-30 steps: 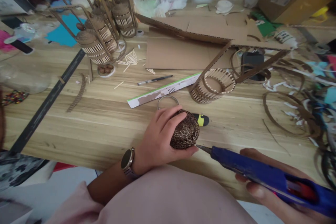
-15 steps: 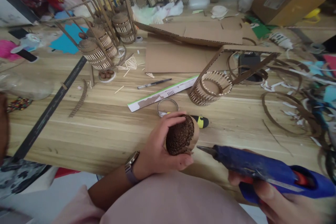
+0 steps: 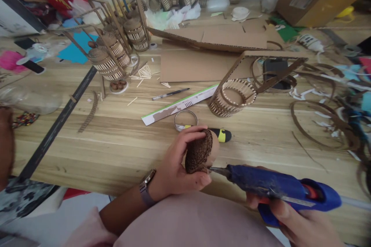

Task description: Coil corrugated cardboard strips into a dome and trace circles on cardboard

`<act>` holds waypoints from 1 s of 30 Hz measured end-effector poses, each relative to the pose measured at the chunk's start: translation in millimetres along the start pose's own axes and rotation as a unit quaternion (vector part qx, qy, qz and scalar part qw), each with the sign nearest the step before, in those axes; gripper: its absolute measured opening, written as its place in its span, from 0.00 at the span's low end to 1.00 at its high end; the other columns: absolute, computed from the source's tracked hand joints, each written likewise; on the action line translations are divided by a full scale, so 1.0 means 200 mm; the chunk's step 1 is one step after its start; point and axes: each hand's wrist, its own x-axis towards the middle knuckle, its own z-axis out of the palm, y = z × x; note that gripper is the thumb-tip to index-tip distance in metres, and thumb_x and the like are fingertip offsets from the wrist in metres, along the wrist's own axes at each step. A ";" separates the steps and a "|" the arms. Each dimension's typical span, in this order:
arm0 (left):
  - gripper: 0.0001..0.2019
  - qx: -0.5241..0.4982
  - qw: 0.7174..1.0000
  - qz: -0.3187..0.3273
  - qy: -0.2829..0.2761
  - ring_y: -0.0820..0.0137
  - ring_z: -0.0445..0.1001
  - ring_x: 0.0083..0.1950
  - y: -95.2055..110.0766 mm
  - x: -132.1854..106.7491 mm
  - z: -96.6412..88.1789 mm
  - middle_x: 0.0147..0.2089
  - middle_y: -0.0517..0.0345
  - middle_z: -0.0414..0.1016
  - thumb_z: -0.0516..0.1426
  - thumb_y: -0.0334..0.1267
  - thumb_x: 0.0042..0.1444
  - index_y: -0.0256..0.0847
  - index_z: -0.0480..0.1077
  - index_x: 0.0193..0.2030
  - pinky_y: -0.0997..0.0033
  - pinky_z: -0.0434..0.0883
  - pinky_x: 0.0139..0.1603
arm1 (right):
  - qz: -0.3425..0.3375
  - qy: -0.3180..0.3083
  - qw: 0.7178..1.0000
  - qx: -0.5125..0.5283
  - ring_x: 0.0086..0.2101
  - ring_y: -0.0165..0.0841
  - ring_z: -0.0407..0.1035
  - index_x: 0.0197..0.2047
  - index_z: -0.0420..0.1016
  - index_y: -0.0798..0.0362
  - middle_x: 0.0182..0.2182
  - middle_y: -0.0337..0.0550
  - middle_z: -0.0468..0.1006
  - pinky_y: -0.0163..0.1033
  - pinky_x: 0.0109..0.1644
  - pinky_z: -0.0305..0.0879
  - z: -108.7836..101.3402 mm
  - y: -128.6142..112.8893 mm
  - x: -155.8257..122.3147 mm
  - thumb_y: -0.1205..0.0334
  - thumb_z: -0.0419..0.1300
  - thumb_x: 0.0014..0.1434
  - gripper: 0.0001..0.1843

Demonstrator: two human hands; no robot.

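Note:
My left hand (image 3: 176, 162) is closed around a rounded piece of coiled corrugated cardboard (image 3: 198, 152), brown and ridged with a smooth tan side. In my right hand (image 3: 292, 216) is a blue hot glue gun (image 3: 269, 181), its metal nozzle pointing left. The tip touches, or nearly touches, the lower edge of the cardboard piece beside my left thumb. Just beyond my left fingers lie a black-and-yellow tool handle (image 3: 223, 135) and a round ring (image 3: 186, 111). Further off stands a small basket of light sticks and cardboard strips (image 3: 232, 98) with a tall handle.
Several finished lidded baskets (image 3: 107, 63) stand at the back left near scattered matchsticks (image 3: 143, 71). A pen (image 3: 171, 93), a white-and-green strip (image 3: 179, 106) and cardboard sheets (image 3: 188, 63) lie mid-table. Curled cardboard strips (image 3: 319, 146) clutter the right. Part of another person (image 3: 5, 146) shows at the left edge.
The glue gun has moved left, bringing its nozzle from a small gap up to the cardboard piece's lower edge. My left hand keeps its hold, with the piece turned slightly.

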 end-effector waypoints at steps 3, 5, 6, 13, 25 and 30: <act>0.33 -0.012 1.000 0.005 -0.008 0.50 0.65 0.68 0.00 0.00 0.00 0.67 0.41 0.65 0.60 0.62 0.57 0.47 0.63 0.63 0.48 0.67 0.63 | 0.003 -0.013 1.000 -0.001 0.21 0.36 0.74 0.24 0.80 0.45 0.19 0.40 0.79 0.35 0.25 0.72 -0.02 0.03 -0.01 0.34 0.66 0.50 0.22; 0.32 -0.023 1.000 0.011 -0.010 0.51 0.65 0.67 0.01 0.01 0.00 0.67 0.42 0.64 0.60 0.60 0.58 0.47 0.63 0.63 0.49 0.67 0.63 | 0.010 -0.031 0.999 -0.003 0.22 0.37 0.76 0.24 0.80 0.45 0.20 0.40 0.80 0.36 0.28 0.75 -0.03 0.05 -0.02 0.36 0.66 0.51 0.21; 0.31 -0.026 1.000 0.014 -0.009 0.51 0.66 0.67 0.01 0.01 0.00 0.67 0.43 0.65 0.61 0.59 0.57 0.48 0.63 0.63 0.49 0.67 0.63 | 0.014 -0.039 0.999 -0.005 0.23 0.37 0.76 0.25 0.79 0.45 0.21 0.40 0.80 0.37 0.28 0.75 -0.04 0.05 -0.02 0.36 0.66 0.52 0.21; 0.31 -0.007 1.000 0.017 -0.010 0.51 0.65 0.67 0.02 0.01 0.00 0.66 0.43 0.65 0.61 0.59 0.57 0.47 0.64 0.63 0.49 0.67 0.63 | 0.013 -0.039 0.999 -0.027 0.20 0.31 0.70 0.22 0.78 0.47 0.19 0.39 0.76 0.32 0.24 0.69 -0.02 0.04 -0.02 0.30 0.61 0.53 0.29; 0.32 -0.058 0.998 0.031 -0.009 0.50 0.62 0.68 -0.01 0.00 0.00 0.67 0.43 0.63 0.61 0.58 0.58 0.46 0.63 0.64 0.47 0.62 0.66 | 0.086 -0.080 0.993 0.008 0.21 0.32 0.69 0.24 0.78 0.49 0.21 0.42 0.77 0.35 0.27 0.70 -0.06 0.12 -0.05 0.28 0.59 0.53 0.31; 0.32 -0.086 0.996 0.028 -0.018 0.51 0.60 0.69 0.00 0.00 0.01 0.68 0.45 0.62 0.63 0.55 0.58 0.48 0.63 0.65 0.48 0.62 0.67 | 0.093 -0.090 0.992 0.017 0.21 0.31 0.65 0.23 0.77 0.49 0.20 0.41 0.75 0.36 0.28 0.69 -0.06 0.13 -0.05 0.27 0.60 0.51 0.31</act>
